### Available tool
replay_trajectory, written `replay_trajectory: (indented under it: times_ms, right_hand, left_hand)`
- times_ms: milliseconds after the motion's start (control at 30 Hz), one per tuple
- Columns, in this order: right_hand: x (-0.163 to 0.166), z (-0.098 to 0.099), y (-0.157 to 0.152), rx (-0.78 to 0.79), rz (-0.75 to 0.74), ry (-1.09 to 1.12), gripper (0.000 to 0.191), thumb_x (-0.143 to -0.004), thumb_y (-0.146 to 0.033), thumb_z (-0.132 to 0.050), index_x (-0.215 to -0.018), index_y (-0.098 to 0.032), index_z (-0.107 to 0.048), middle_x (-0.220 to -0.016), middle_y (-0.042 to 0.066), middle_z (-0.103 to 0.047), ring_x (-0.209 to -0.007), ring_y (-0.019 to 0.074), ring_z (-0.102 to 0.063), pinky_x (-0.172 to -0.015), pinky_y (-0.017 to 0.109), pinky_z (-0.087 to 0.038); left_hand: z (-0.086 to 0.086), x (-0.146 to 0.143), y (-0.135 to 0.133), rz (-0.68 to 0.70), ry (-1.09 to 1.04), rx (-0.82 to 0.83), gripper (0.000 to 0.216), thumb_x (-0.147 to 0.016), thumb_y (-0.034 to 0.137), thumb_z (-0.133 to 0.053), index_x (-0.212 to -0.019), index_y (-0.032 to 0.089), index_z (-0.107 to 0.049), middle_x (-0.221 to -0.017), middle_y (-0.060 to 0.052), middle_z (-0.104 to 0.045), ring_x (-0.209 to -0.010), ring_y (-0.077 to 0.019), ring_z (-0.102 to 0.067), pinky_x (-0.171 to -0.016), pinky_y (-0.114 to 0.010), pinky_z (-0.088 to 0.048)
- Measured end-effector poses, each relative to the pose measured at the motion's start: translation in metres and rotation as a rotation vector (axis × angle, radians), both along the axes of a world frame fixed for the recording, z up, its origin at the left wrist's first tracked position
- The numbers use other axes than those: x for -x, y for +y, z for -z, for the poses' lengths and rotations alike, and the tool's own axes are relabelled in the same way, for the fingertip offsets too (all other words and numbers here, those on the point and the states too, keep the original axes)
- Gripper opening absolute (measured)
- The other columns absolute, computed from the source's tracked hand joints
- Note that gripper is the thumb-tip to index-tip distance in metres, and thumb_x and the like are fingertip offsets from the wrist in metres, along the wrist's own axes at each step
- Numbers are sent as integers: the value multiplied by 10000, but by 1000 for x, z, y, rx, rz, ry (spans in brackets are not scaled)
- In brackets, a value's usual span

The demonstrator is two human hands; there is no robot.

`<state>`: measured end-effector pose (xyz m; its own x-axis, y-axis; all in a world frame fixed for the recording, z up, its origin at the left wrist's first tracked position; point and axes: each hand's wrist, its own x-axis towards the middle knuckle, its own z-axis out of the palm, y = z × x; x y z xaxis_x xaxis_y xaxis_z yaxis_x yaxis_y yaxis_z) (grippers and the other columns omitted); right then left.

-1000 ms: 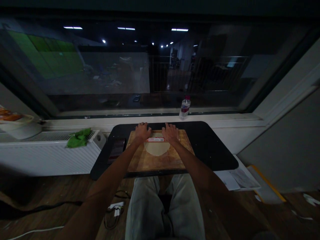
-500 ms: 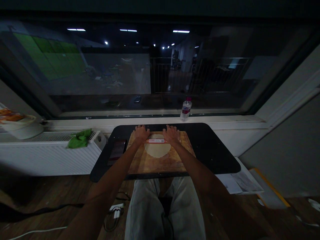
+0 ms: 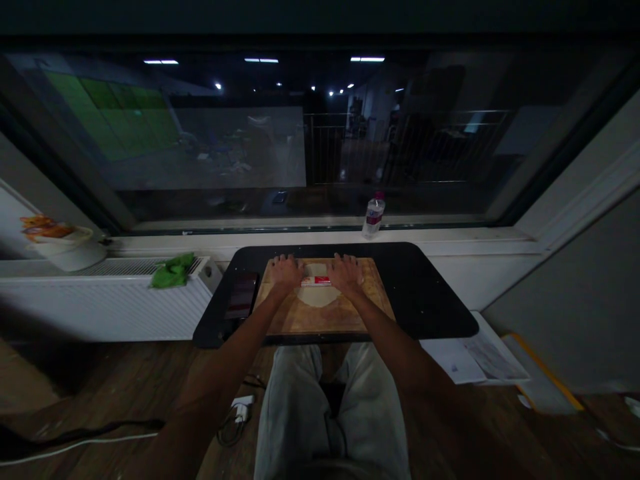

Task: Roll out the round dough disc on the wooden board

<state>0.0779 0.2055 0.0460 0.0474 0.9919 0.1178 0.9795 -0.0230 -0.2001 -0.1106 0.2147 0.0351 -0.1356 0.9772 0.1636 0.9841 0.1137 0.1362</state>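
A round, flat sheet of dough [image 3: 320, 298] lies on a wooden board [image 3: 353, 323], which sits on a black table [image 3: 425, 298]. Across the dough's upper half runs a rolling pin [image 3: 316, 281]; its red and white label shows between my hands. My left hand [image 3: 287, 272] is over the pin's left end, and my right hand [image 3: 346, 272] is over the right end. Both palms face down with the fingers curving over the far side. The pin's ends are hidden beneath my hands.
Left of the board lies a dark phone [image 3: 242, 295]. A water bottle [image 3: 374, 217] stands on the windowsill behind the table. To the left, a green cloth [image 3: 172, 270] and a white bucket [image 3: 70, 250] rest on a radiator [image 3: 125, 313]. Papers [image 3: 457, 360] lie low at the right.
The pin has turned under my hands: its label shows a red patch where it was mostly white. The whole view has shifted slightly. Both hands stay on the pin.
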Motion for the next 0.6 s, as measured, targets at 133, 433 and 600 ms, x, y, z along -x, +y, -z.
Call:
replay_trajectory:
  times_ms: [133, 433, 600]
  right_hand:
    - [0, 2, -14, -21, -14, 1, 586, -1092, -390, -457, -1596, -161, -651, -1531, 209, -699, -1417, 381, -586, -1193, 509, -403]
    - [0, 10, -41, -45, -7, -36, 516, -1099, -366, -437, -1470, -150, -723, -1512, 213, -701, -1402, 364, -585, -1169, 485, -415]
    - [-3, 15, -55, -52, -39, -57, 525, -1127, -394, -394, -1459, -155, -722, -1509, 219, -691, -1416, 369, -567, -1184, 498, -381]
  left_hand:
    - [5, -2, -13, 5, 4, -53, 459, -1094, 386, -447, -1294, 146, -784, -1367, -223, -761, -1336, -384, -662, -1140, -509, -490]
    - [15, -5, -48, 28, -11, -64, 454, -1110, 331, -413, -1314, 157, -780, -1393, -208, -744, -1351, -375, -643, -1103, -485, -502]
    - [14, -5, -65, 81, -2, -59, 419, -1111, 296, -410, -1307, 171, -759, -1400, -186, -736, -1373, -340, -627, -1141, -463, -485]
